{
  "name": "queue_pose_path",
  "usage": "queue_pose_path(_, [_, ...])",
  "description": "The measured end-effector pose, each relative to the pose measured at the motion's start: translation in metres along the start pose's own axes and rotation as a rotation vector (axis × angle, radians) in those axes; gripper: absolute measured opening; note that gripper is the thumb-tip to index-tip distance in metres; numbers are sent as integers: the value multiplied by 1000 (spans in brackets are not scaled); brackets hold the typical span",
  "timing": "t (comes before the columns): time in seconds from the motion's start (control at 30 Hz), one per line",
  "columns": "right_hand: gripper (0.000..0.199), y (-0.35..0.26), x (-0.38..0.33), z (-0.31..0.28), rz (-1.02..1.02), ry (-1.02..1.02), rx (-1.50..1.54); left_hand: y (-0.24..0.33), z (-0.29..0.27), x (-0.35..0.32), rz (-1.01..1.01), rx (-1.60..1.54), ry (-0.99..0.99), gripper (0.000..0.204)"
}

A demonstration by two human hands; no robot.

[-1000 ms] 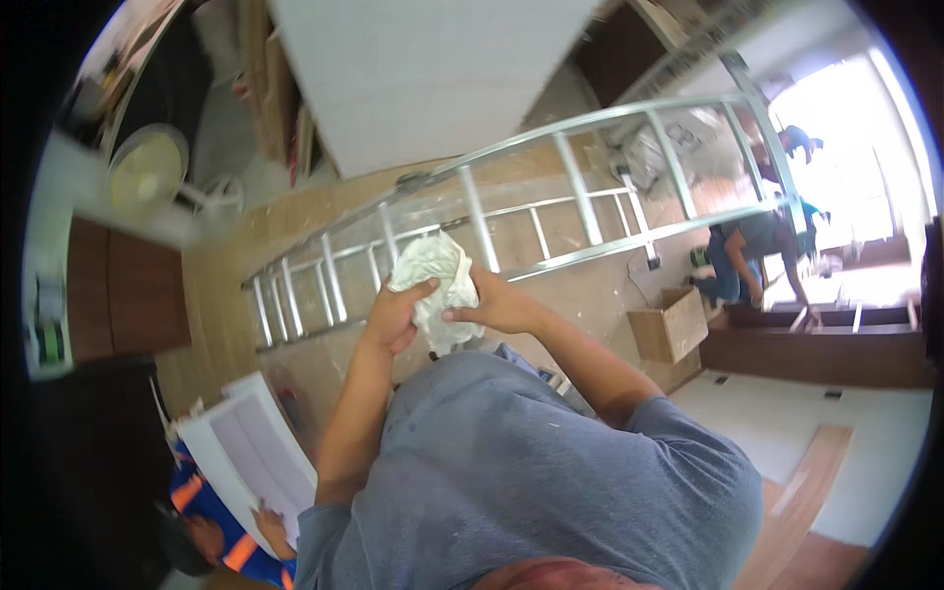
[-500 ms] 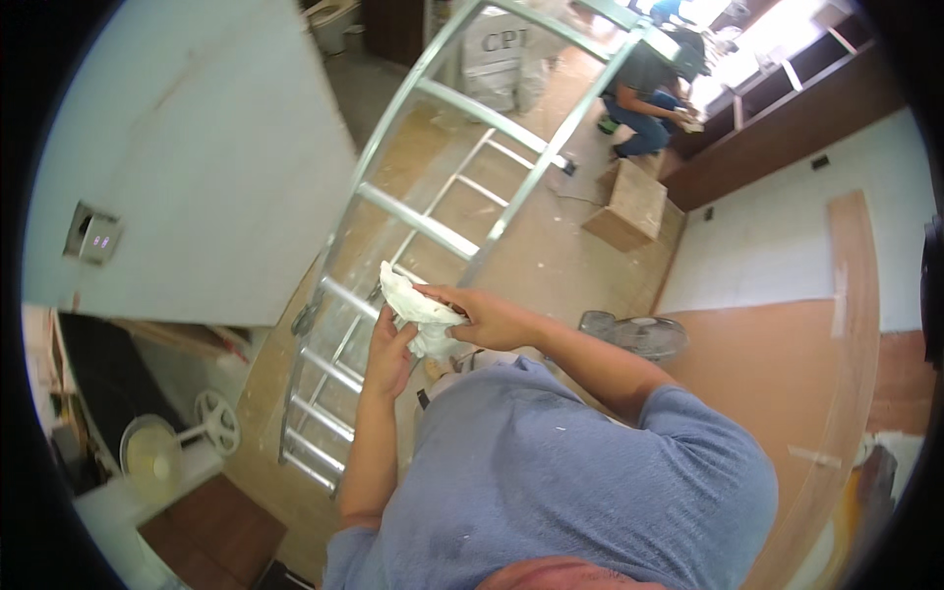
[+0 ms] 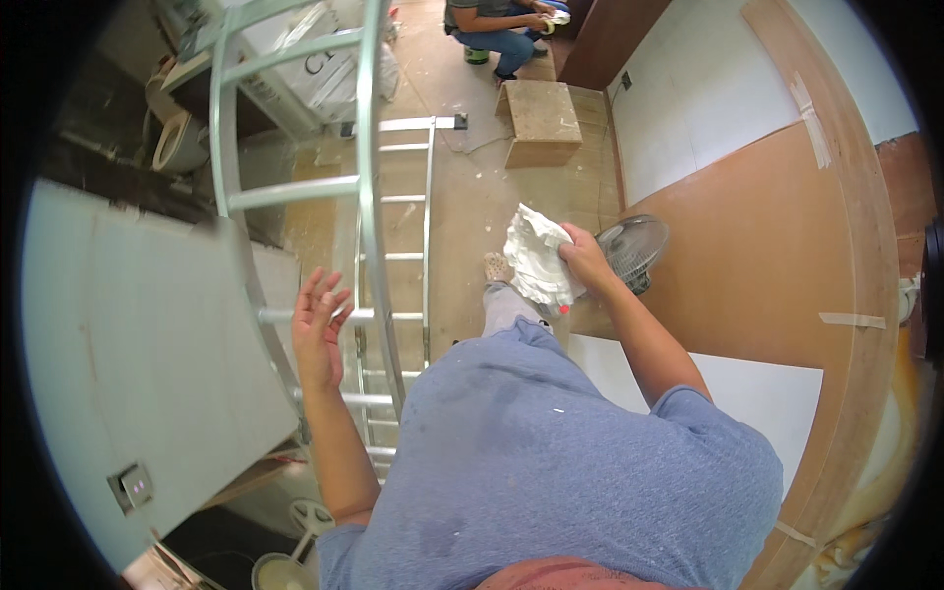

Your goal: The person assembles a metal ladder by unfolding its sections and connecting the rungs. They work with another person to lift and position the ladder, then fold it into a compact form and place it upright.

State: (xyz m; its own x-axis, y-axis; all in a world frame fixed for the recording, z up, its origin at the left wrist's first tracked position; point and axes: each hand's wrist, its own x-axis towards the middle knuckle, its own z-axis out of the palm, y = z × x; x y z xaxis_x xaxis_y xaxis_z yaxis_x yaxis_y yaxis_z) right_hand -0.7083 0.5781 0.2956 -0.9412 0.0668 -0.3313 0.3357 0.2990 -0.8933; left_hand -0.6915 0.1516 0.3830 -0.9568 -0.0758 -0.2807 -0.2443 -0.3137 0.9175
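Note:
A crumpled white cloth (image 3: pixel 538 258) hangs from my right hand (image 3: pixel 584 258), whose fingers and thumb pinch its upper right part. Beneath it show my lower leg and a speckled foot. My left hand (image 3: pixel 323 324) is raised beside the aluminium ladder (image 3: pixel 368 197), fingers loosely curled and apart, with nothing in it. It overlaps a rung in the picture; whether it touches the ladder I cannot tell.
A fan (image 3: pixel 634 251) stands just beyond my right hand. Farther off are a wooden box stool (image 3: pixel 543 113) and a co-worker (image 3: pixel 497 29) sitting low. Brown board (image 3: pixel 747 246) covers the surface on the right. At left is a pale panel (image 3: pixel 167 344) with a switch (image 3: pixel 133 486).
My left hand has let go of the cloth and moved left to the ladder. The right hand carries the cloth rightward. The whole view has turned.

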Motion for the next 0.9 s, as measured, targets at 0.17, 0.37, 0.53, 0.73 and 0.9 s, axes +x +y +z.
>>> queue_pose_path(0.17, [32,106,78,-91,168,188,-73,12,62,95,94,91,97,49])
queue_pose_path(0.37, [36,179,109,-172,376,359,-167,31,79,150,99,186,242,51])
queue_pose_path(0.53, [41,193,129,-205,414,416,-95,38,121,190,37,322,354,51])
queue_pose_path(0.73, [39,257,97,-156,565,281,-92,53,148,243,16,466,534,44])
queue_pose_path(0.9, [33,347,45,-54,961,210,-79,60,106,265,-110,501,670,53])
